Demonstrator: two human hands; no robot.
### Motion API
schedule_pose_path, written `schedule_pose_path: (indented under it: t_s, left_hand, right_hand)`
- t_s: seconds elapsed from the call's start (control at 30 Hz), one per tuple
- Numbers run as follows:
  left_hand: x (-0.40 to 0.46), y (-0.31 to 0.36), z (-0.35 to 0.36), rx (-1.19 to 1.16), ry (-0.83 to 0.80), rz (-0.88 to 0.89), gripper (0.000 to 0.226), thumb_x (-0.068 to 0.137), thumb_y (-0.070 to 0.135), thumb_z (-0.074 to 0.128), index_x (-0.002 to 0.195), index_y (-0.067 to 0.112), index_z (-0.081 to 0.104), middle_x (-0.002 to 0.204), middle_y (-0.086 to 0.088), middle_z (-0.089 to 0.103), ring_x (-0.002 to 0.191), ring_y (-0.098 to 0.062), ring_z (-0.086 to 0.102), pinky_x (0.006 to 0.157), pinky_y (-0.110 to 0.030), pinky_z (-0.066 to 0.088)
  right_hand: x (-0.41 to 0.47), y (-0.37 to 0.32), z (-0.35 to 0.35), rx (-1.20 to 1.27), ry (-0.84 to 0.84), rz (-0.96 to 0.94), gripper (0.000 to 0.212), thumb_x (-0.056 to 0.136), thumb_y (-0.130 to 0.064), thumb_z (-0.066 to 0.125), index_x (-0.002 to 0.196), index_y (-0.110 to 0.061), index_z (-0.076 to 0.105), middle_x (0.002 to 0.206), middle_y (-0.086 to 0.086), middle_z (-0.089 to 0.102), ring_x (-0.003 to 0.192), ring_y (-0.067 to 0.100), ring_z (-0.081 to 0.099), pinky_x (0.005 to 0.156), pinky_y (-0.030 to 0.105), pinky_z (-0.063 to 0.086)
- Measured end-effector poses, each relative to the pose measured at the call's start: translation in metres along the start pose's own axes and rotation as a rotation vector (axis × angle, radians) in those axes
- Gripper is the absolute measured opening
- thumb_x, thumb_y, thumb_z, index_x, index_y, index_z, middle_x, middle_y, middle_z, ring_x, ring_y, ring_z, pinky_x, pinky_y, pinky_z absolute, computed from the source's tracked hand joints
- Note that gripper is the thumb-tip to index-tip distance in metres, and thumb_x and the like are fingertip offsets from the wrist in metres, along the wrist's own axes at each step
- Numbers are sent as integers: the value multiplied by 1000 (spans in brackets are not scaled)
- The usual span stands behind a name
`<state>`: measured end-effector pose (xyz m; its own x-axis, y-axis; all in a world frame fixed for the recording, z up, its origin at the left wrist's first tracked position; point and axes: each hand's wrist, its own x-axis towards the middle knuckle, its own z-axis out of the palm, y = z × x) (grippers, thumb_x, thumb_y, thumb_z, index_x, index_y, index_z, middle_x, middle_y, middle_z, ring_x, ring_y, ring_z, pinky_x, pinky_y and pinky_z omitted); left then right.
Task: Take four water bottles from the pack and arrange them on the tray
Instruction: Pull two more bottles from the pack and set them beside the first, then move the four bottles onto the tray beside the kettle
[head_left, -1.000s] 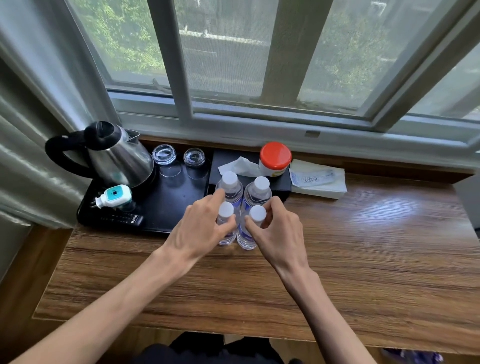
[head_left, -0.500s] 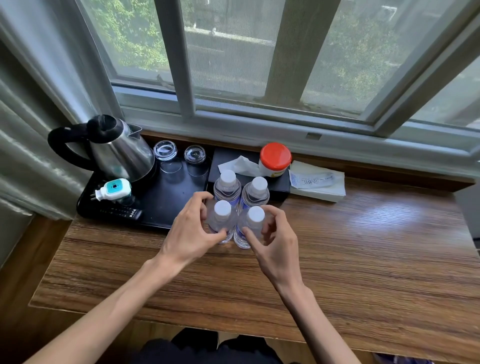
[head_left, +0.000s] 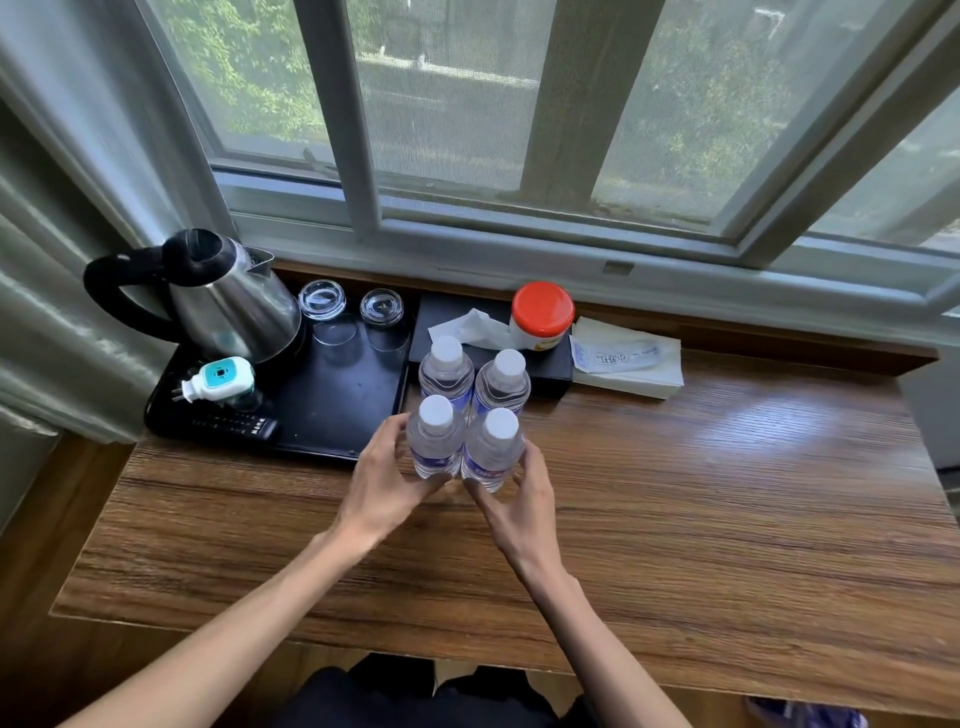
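Bottles, overall: four, upright, white-capped, bunched two by two on the bare wood of the desk (head_left: 727, 519), just right of the tray; none standing on it yet.
Tray (head_left: 343, 405): black, at the left under the window; near right corner bare, seemingly room enough for four.
Tray load: kettle (head_left: 234, 306) at the back left, plug-in device (head_left: 218, 382) and remote (head_left: 234, 426) in front of it, two upturned glasses (head_left: 322, 300) at the back.
Left hand (head_left: 384, 483): fingers curled partway round the near-left bottle (head_left: 435, 441), thumb low at its base; touching, not seen lifted.
Right hand (head_left: 519, 499): fingers likewise half closed on the near-right bottle (head_left: 491, 449), palm behind it; bottle apparently still seated on the wood.
Far-left bottle (head_left: 445, 371): untouched, just beside the tray's right edge.
Far-right bottle (head_left: 503, 384): untouched, touching or nearly touching its neighbours, in front of the black box (head_left: 545, 364).
Pack: no wrap or carton visible; cannot tell whether any film remains round the four.
Right of the bottles: red-lidded jar (head_left: 543, 314) and tissue on the box, paper packet (head_left: 628, 358) beyond.
Done, judged: bottles out and gathered.
Left, judged: whole move onto the tray, probably two at a time, then tidy rows.
Risk, judged: narrow bottles tip easily if shoved across the tray's lip rather than lifted.
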<state>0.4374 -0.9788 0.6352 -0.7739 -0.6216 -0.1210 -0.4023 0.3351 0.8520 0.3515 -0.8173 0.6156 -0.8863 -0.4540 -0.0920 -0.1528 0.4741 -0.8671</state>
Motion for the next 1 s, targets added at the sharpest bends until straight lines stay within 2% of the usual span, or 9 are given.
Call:
schedule_pose_path:
  t_s: [0.17,0.3,0.5,0.73,0.83,1.0]
  left_hand:
    - [-1,-5,3,-71,5,-33,75,62,37,92,128,24,57,120,9,71,113,-5,65,101,-35,53]
    - [-1,-5,7,-94,-2,-14,75,65,32,91,131,20,56,119,8,72,111,-3,66,99,-30,53]
    - [0,-6,9,-134,-12,-7,73,67,31,91,130,20,56,119,8,72,110,0,66,98,-31,55]
    - [-5,-5,7,-142,-15,-33,70,64,36,92,126,24,59,111,11,75,103,-2,70,93,-36,58]
    - [-16,-1,7,-134,16,-52,65,63,34,92,121,24,64,105,15,76,99,2,70,88,-30,58]
    - [-41,4,-5,-145,86,-68,59,60,19,94,112,28,67,97,21,77,91,2,73,79,-12,55]
  right_hand:
    - [1,4,11,79,54,11,71,77,-30,85,137,-30,47,131,-10,61,120,6,60,101,37,53]
    - [-1,2,13,94,76,20,72,77,-26,86,136,-38,46,130,-12,64,117,2,62,100,32,54]
    - [-1,2,15,83,119,17,73,76,-28,87,139,-34,48,130,-10,67,113,2,65,97,29,55]
    - [-7,3,13,120,127,49,67,74,-22,87,133,-35,56,122,-12,72,107,4,69,95,40,58]
    - [-16,4,6,123,93,37,70,74,-19,84,137,-32,56,124,-14,71,107,1,69,95,39,58]
    - [-27,-2,-3,121,18,-22,72,71,-16,88,135,-30,58,122,-16,72,106,-3,69,93,37,59]
